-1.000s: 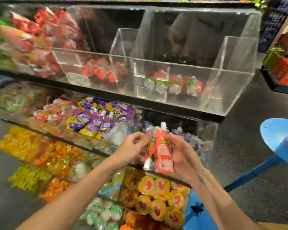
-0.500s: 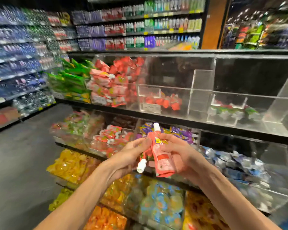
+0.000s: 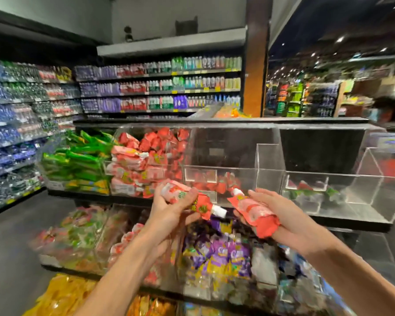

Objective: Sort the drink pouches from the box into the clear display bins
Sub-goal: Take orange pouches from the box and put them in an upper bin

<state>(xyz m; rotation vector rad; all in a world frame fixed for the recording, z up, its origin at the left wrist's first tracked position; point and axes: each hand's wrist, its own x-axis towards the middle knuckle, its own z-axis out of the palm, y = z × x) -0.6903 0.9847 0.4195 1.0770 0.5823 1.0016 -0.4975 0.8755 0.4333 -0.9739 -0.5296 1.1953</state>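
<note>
My left hand (image 3: 172, 207) grips a red-and-pink drink pouch (image 3: 200, 205) that lies sideways, its white cap pointing right. A second red pouch (image 3: 254, 210) rests across my right hand (image 3: 281, 213), cap up and to the left, with the thumb over it. Both hands hover in front of the top row of clear display bins. The bin (image 3: 146, 160) behind my left hand is piled high with matching red pouches. Only a few red pouches lie in the low clear bin (image 3: 219, 179) between my hands. The box is out of view.
A bin of green pouches (image 3: 75, 163) stands at the far left of the top row, and a nearly bare clear bin (image 3: 342, 190) at the right. Lower bins hold purple pouches (image 3: 221, 254) and yellow packs (image 3: 62, 295). Bottle shelves (image 3: 160, 85) line the aisle behind.
The two pouches were held together between both hands; now each hand holds one, apart. My view has swung left and up, and the hands have risen to the top bins.
</note>
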